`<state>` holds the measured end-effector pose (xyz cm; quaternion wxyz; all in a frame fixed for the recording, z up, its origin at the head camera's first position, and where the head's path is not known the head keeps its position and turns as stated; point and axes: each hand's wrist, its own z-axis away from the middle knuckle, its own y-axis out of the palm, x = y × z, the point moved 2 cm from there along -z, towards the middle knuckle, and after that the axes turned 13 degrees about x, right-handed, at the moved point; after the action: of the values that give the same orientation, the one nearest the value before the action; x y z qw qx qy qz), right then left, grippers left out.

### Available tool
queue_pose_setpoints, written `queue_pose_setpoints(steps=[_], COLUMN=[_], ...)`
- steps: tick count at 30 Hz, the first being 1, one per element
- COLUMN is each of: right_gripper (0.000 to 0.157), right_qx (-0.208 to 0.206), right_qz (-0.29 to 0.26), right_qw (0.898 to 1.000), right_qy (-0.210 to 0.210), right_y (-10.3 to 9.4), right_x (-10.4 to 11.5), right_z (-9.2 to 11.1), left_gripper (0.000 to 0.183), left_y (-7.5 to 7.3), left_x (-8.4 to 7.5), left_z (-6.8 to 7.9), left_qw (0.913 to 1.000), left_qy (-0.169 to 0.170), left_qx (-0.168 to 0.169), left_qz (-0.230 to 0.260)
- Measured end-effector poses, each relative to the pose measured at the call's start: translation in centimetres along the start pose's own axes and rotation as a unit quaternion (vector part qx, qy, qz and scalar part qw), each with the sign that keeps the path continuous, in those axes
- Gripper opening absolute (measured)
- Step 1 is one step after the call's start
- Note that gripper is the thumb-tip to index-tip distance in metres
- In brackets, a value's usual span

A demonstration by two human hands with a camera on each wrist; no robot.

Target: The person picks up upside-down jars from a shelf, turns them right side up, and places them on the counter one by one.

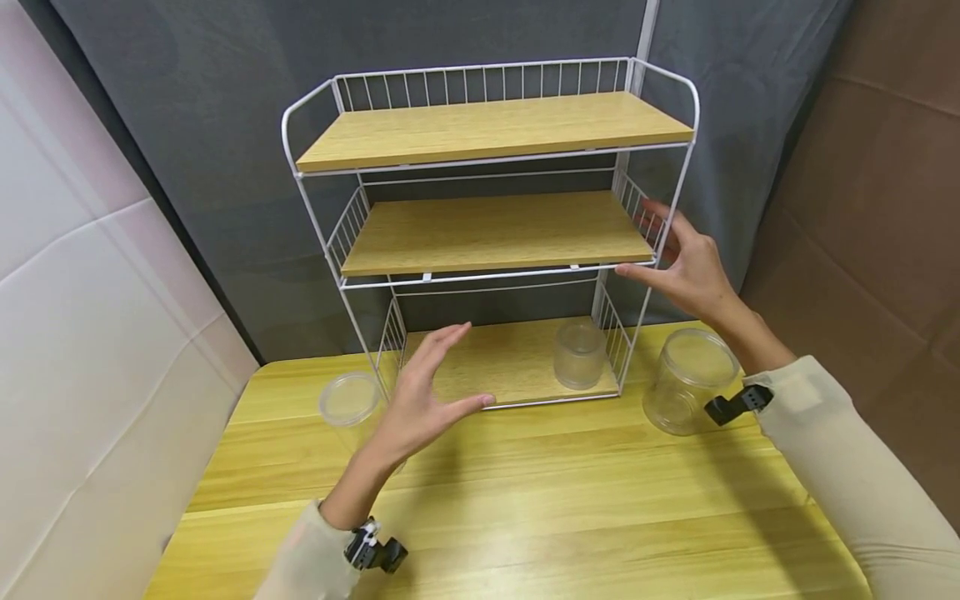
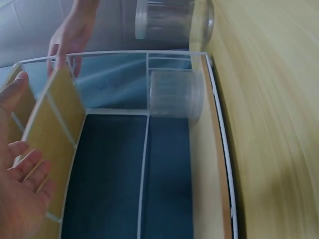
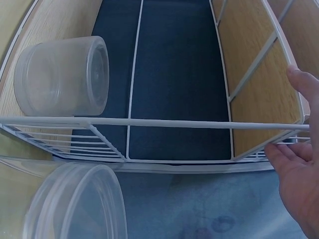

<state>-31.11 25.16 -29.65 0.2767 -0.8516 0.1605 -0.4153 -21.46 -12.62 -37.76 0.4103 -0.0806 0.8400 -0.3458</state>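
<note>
A white wire rack with wooden shelves stands on the table. My right hand holds its right side at the middle shelf, the thumb along the front edge and the fingers at the side wires. My left hand is in front of the rack's lower left, thumb and fingers spread with nothing between them. On the bottom shelf, at its right end, stands a clear jar. The left wrist view shows this jar sideways.
Outside the rack, a larger clear jar stands on the table to the right, close to the right wrist. Another clear jar is at the left, partly behind the left hand. A grey cloth hangs behind the rack.
</note>
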Motion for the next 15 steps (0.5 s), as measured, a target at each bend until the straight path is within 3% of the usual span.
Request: queue_pose_setpoints(steps=[15], right_gripper=[0.087], right_qx=[0.0], right_qz=[-0.005], right_qw=[1.0], right_qy=[-0.005], right_y=[0.0], right_x=[-0.2], right_z=[0.0], left_gripper=[0.101], left_y=[6.0], left_x=[2.9], left_z=[-5.4], left_qw=[0.9954], left_qy=[-0.076], left_qx=[0.044], left_qz=[0.039])
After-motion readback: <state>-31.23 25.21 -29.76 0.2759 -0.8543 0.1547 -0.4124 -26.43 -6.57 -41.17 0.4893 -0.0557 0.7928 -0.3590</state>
